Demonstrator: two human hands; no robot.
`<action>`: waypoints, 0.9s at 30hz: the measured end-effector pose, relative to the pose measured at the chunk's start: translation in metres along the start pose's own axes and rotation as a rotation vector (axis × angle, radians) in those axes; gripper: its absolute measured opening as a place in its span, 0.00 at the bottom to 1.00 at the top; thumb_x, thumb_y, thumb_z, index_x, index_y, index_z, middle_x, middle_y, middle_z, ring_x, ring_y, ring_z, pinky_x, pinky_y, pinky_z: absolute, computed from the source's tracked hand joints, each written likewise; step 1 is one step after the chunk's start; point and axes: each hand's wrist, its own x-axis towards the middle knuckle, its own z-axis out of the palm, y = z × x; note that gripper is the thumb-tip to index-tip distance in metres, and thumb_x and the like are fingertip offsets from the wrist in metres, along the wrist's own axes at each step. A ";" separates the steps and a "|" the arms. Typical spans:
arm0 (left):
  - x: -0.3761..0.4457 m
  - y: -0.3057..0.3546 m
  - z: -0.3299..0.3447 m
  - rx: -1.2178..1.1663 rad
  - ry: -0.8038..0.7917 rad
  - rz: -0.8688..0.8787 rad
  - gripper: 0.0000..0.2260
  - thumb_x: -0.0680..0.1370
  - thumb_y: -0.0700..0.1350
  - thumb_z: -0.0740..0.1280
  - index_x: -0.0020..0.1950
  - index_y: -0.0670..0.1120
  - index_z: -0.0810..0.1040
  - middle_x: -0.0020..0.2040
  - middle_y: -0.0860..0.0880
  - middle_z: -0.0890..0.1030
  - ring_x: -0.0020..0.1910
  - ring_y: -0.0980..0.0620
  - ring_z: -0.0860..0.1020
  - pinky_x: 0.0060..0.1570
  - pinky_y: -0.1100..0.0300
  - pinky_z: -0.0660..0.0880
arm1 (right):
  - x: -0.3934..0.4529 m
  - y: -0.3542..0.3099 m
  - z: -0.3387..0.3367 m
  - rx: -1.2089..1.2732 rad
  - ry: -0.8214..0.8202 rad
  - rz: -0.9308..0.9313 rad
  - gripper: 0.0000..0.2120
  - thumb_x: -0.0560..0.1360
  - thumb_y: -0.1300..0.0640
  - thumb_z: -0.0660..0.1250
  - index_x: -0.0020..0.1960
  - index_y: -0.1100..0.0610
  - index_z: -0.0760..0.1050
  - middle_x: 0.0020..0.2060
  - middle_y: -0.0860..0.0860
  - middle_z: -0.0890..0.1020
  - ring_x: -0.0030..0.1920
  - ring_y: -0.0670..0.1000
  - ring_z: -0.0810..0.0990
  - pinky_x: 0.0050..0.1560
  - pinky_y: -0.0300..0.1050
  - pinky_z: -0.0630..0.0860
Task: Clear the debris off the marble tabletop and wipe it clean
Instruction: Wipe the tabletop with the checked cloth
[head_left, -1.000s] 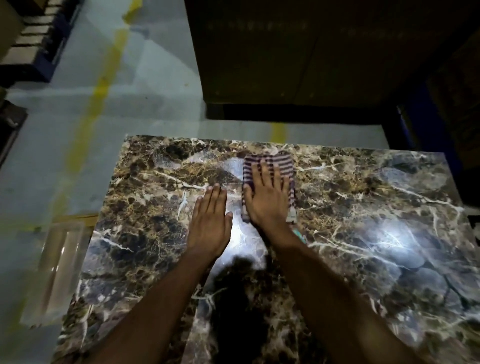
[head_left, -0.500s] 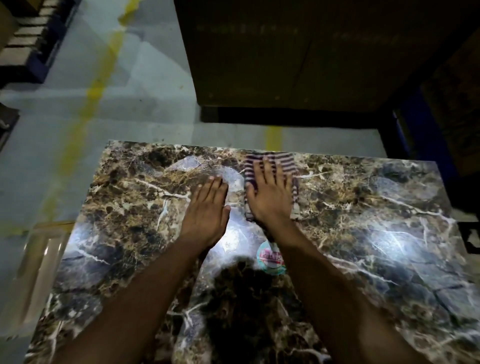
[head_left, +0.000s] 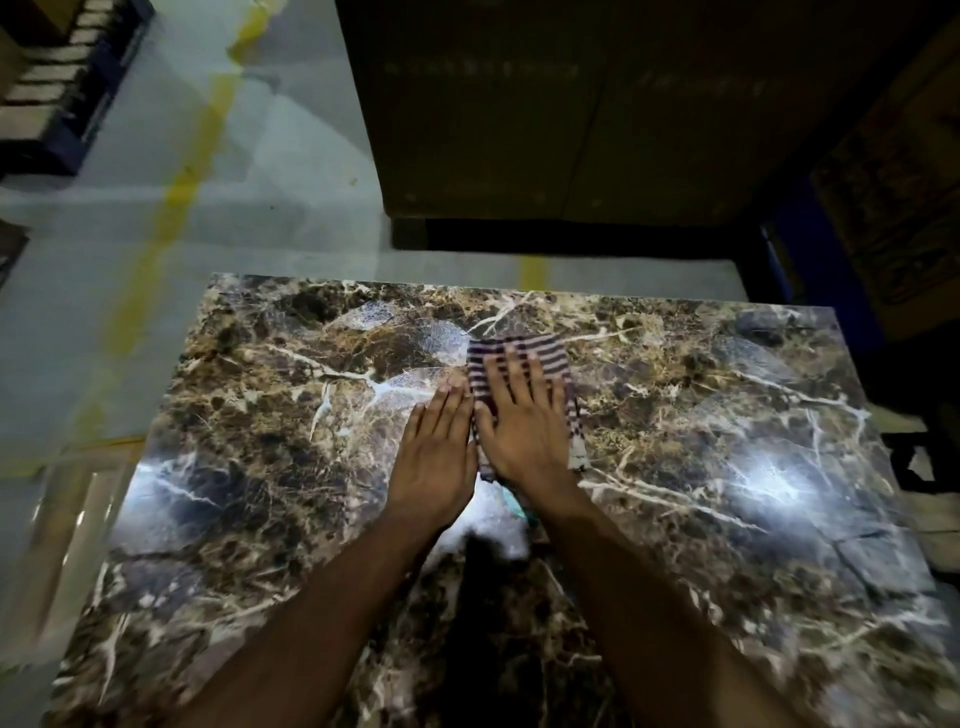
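A folded striped cloth (head_left: 524, 358), dark and pale bands, lies flat on the brown veined marble worktop (head_left: 701, 441), nearer the far edge than the near one and about midway between the left and right edges. The right hand (head_left: 522, 421) presses down on it, palm flat, its grip spread wide with straight fingers (head_left: 511, 374) fanned over the stripes; the cloth shows beyond the fingertips and along the hand's right side. Just beside it on the left, the left hand (head_left: 434, 457) rests flat on the bare marble, fingers straight and close together, holding nothing, its thumb edge touching or nearly touching the right hand. A small teal patch (head_left: 514, 503) peeks out by the right wrist; what it is cannot be told. Bright light glares off the polished stone toward the left and right edges. Past the far edge lies a pale floor (head_left: 291, 171) with a yellow painted line (head_left: 176, 197), and a large dark box-like mass (head_left: 571, 114) stands beyond.
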 end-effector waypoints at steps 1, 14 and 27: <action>-0.004 0.001 0.002 -0.006 0.006 -0.015 0.28 0.84 0.52 0.51 0.82 0.45 0.53 0.83 0.46 0.53 0.82 0.48 0.50 0.80 0.49 0.47 | 0.004 0.001 -0.001 -0.005 -0.014 -0.043 0.32 0.82 0.37 0.42 0.84 0.45 0.44 0.83 0.49 0.43 0.83 0.54 0.41 0.80 0.59 0.36; -0.076 0.015 0.012 -0.009 0.022 -0.048 0.27 0.86 0.51 0.50 0.83 0.46 0.48 0.83 0.48 0.48 0.82 0.49 0.46 0.75 0.56 0.34 | -0.088 -0.010 0.012 0.001 -0.043 0.058 0.33 0.80 0.35 0.37 0.84 0.44 0.42 0.83 0.51 0.40 0.82 0.55 0.38 0.80 0.59 0.35; -0.129 0.018 0.025 -0.063 0.027 -0.001 0.26 0.86 0.52 0.50 0.83 0.48 0.51 0.83 0.48 0.51 0.82 0.49 0.47 0.78 0.54 0.41 | -0.156 0.004 0.016 -0.028 -0.029 0.149 0.32 0.83 0.36 0.40 0.84 0.45 0.42 0.83 0.51 0.42 0.83 0.56 0.41 0.80 0.59 0.37</action>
